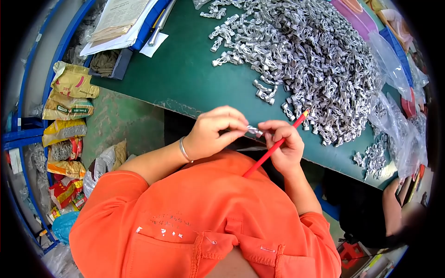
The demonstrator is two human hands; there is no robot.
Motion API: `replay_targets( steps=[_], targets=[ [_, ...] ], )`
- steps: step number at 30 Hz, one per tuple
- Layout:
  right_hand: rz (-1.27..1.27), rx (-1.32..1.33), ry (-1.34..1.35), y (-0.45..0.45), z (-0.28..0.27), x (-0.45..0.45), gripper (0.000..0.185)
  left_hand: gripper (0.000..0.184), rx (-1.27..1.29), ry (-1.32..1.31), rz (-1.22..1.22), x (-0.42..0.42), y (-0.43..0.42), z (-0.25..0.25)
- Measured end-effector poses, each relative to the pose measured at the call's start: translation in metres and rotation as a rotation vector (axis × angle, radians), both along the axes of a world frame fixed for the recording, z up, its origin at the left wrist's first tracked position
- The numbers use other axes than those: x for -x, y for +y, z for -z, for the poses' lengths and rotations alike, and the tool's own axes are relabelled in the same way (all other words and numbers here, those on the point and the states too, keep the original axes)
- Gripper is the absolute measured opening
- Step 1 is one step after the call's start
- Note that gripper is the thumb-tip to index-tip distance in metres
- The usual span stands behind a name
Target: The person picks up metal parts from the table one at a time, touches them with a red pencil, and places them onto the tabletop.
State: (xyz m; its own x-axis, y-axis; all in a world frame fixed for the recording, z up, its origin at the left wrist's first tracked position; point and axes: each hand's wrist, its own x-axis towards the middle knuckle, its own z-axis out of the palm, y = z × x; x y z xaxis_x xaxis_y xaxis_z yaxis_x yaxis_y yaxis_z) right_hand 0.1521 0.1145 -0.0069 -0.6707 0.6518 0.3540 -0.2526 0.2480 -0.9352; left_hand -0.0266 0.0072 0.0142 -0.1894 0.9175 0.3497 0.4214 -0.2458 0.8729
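Observation:
In front of my chest, just off the table's near edge, my two hands meet around a small silvery metal part point(254, 131) with looped sides. My left hand point(217, 131), with a bracelet at the wrist, pinches one end of it between thumb and fingers. The fingertips of my right hand point(286, 144) are at its other end; whether they grip it is hard to see. A red pencil point(265, 160) is held in my right hand, its yellowish tip pointing up and away. Beyond the hands lies a big heap of similar metal parts point(320, 69).
The green table point(171, 65) has papers point(120, 21) and a grey bin point(121, 65) at far left. Clear plastic bags point(391, 120) lie right, near a smaller cluster of parts point(373, 157). Packed sacks point(69, 104) fill a blue rack at left. Another person's arm point(391, 208) shows at right.

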Motion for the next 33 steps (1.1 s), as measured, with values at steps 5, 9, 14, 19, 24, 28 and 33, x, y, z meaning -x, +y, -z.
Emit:
replay_targets(
  steps=[5,9,14,19,24,28,33],
  targets=[
    [0.281,-0.410,-0.227,0.018,-0.001,0.010,0.021,0.012,0.104,0.081,0.099,-0.008,-0.020,0.018],
    [0.193,-0.896,-0.378,0.046,-0.008,0.028,0.022,0.010,0.075,0.110,0.071,-0.013,-0.018,0.023],
    [0.120,-1.001,-0.464,0.056,-0.015,0.034,0.023,0.012,0.122,0.053,0.046,-0.008,-0.016,0.015],
    [0.208,-0.295,-0.205,0.033,-0.015,0.029,0.023,0.041,0.265,-0.406,-0.054,-0.014,-0.009,0.019],
    [0.017,0.496,-0.056,0.011,-0.022,0.022,0.022,0.035,0.273,-0.818,0.003,-0.009,0.001,0.018],
    [-0.013,0.624,-0.047,0.011,-0.015,0.015,0.022,0.029,0.242,-0.782,-0.013,-0.007,0.001,0.012],
    [-0.110,0.615,0.019,0.007,0.000,0.008,0.026,0.027,0.181,-0.729,-0.012,-0.010,-0.002,0.013]
  ],
)
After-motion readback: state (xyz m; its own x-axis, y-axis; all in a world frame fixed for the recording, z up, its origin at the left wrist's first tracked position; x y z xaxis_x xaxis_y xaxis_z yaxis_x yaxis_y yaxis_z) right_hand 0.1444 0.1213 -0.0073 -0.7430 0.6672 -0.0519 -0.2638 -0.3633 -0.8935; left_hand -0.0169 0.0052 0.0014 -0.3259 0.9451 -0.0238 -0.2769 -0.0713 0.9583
